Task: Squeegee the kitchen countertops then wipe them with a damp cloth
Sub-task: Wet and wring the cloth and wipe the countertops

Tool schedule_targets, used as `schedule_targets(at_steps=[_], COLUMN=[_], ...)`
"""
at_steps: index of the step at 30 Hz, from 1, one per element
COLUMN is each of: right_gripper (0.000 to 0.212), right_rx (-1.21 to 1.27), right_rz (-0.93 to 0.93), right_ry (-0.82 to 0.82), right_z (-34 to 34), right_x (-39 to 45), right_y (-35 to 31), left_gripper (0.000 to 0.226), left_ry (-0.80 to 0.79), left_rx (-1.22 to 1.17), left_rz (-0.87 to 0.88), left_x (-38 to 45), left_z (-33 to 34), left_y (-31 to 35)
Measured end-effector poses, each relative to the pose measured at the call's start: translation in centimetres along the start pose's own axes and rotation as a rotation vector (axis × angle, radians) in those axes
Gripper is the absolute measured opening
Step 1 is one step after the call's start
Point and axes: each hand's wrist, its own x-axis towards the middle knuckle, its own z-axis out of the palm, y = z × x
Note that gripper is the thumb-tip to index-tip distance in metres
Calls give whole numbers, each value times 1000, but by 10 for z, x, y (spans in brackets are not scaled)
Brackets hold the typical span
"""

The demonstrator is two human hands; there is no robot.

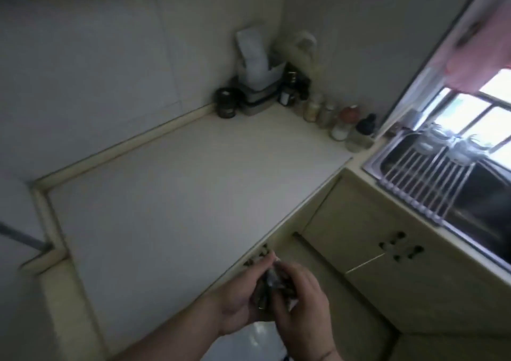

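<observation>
The left hand [243, 294] and the right hand [300, 302] both curl around 1 dark, scrunched-up cloth [269, 283]. It sits between them, just past the front edge of the pale, flat countertop [171, 189]. It is bunched and blurry, so I cannot tell which way it points.

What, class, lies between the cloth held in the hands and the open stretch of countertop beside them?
Nothing visible. Both hands, left and right, hold the bunched cloth just off the countertop front edge; the jars stand along the far wall.
</observation>
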Motion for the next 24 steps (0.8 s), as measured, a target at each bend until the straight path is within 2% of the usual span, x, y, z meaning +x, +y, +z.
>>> schedule_targets(at_steps=[2, 4, 7, 11, 13, 17, 20, 24], right_gripper=[61, 64, 37, 38, 43, 60, 77, 96], right_rx=[-56, -55, -83, -381, -429, -622, -753, -876], right_rz=[-129, -211, -261, -271, -290, -276, -206, -69], right_ry=[-82, -79, 163, 375, 394, 304, 205, -26], right_z=[-33, -68, -141, -237, -267, -313, -341, -374], right_x=[-7, -7, 3, 23, 42, 78, 109, 156], right_y=[21, 55, 124, 200, 228, 291, 339, 373], left_gripper=[32, 28, 30, 30, 39, 37, 19, 27], left_ry=[-79, -108, -278, -576, -692, -738, -714, -723], left_rx=[83, 216, 395, 410, 414, 548, 700, 812], left_rz=[-11, 14, 29, -78, -136, -204, -243, -294], left_x=[29, 64, 119, 188, 219, 286, 338, 399], left_z=[51, 98, 167, 262, 305, 371, 407, 442], left_y=[19, 35, 56, 79, 88, 107, 127, 157])
